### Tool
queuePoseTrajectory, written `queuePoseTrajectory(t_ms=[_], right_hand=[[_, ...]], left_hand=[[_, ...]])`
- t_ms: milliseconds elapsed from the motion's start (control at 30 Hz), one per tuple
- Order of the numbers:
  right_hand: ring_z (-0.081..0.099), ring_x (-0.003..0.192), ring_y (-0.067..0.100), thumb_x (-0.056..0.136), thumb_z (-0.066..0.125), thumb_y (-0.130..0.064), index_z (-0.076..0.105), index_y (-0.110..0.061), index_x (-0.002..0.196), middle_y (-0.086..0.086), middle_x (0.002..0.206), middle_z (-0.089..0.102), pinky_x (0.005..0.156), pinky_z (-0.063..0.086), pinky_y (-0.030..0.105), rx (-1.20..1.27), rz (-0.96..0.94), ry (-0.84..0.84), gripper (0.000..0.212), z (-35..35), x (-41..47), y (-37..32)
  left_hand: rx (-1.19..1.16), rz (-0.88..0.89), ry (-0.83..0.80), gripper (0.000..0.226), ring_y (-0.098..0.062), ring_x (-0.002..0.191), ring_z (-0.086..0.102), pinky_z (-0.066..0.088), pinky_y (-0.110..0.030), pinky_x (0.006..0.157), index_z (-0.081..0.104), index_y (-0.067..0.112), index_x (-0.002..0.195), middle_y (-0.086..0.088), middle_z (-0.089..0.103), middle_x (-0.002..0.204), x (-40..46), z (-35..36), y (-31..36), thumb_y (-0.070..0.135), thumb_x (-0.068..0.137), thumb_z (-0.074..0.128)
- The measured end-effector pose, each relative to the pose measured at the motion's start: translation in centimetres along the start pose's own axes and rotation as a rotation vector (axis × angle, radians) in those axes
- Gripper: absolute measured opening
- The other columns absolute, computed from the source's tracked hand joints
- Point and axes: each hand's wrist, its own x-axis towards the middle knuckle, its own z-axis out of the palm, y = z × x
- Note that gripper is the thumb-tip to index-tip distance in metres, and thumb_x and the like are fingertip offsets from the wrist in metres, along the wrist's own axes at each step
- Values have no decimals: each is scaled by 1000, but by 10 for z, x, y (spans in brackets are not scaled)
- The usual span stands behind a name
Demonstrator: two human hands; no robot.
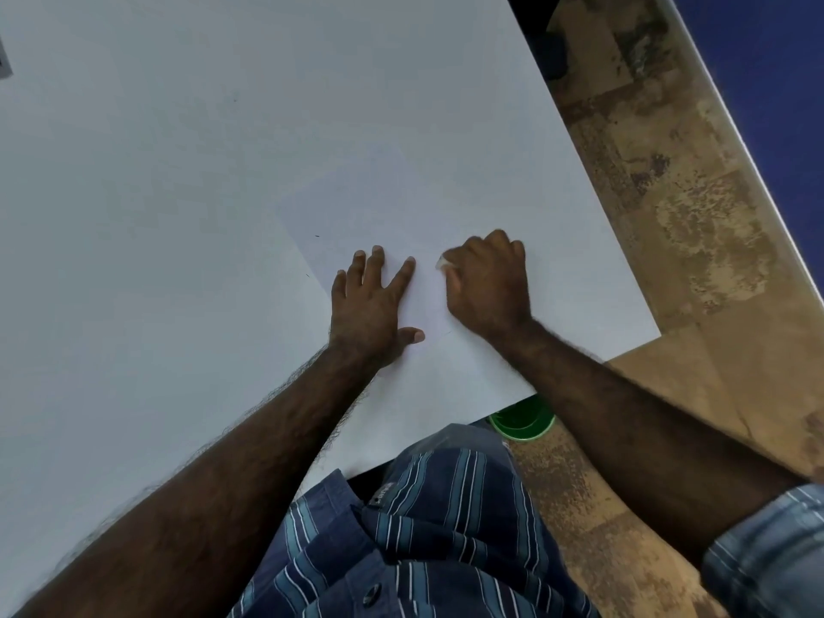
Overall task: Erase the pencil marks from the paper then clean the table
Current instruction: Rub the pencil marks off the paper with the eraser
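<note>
Left hand [372,305] flat, fingers [376,260] spread wide, pinning the paper [401,207] near the bench [133,216] corner; right hand [486,278] curled round a pale eraser [443,262]. Likely risks: creasing or tearing under hard rubbing beside the pinned spot, or sliding off the near edge.

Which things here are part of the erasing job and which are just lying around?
In use: paper; white eraser, gripped by right hand; left hand, flat on the paper; white table.

Lying about: green container under the table edge.
</note>
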Motion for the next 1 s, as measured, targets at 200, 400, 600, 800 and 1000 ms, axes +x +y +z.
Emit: queuePoseTrajectory(t_ms=[200, 400, 600, 800, 1000], right_hand=[[59, 92, 28, 101, 57, -26, 78, -18, 102, 1, 92, 71, 80, 40, 43, 80, -102, -65, 22, -7, -34, -33], [58, 91, 31, 98, 59, -26, 76, -20, 98, 1, 90, 69, 79, 38, 44, -8, -54, 7, 18, 3, -10, -15], [59, 93, 29, 99, 59, -25, 77, -19, 99, 1, 92, 72, 80, 41, 44, 24, 59, 9, 19, -3, -3, -22], [60, 91, 29, 99, 61, -27, 78, -18, 103, 2, 93, 73, 80, 40, 43, 25, -95, -57, 20, -4, -27, -30], [57, 88, 30, 92, 60, -23, 75, -20, 91, -1, 85, 69, 75, 40, 43, -30, 149, 52, 15, 2, 20, -5]], left_hand=[[-1, -4, 6, 112, -37, 158, -6, 6, -53, 128, 0, 34, 164, -13, -7, 172, 1, 3, -1, 70, 84, 67], [20, 1, -3, 111, -38, 158, -5, 6, -53, 127, -2, 32, 164, -13, -7, 171, 1, 2, -1, 70, 85, 67], [6, 2, -7, 112, -37, 158, -6, 5, -53, 127, -2, 31, 165, -13, -7, 172, 0, 2, 0, 69, 85, 67], [12, -2, -2, 114, -37, 158, -6, 6, -53, 128, -4, 29, 164, -13, -7, 172, 2, 5, -2, 72, 84, 65], [18, -5, 3, 113, -36, 158, -6, 5, -52, 127, -4, 29, 165, -12, -7, 172, 0, 1, -1, 69, 85, 67]])
